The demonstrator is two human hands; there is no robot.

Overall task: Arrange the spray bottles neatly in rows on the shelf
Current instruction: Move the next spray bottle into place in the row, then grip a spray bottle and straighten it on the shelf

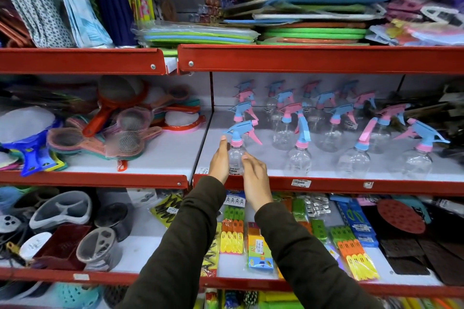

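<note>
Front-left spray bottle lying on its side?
No, the spray bottle stands upright at the shelf edge between both hands.

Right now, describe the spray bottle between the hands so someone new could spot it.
Find the middle red shelf, in the right bay. At its front left corner stands a clear spray bottle, between the left hand and right hand. Unlike its front-row neighbours, it has a blue head on a pink collar.
</note>
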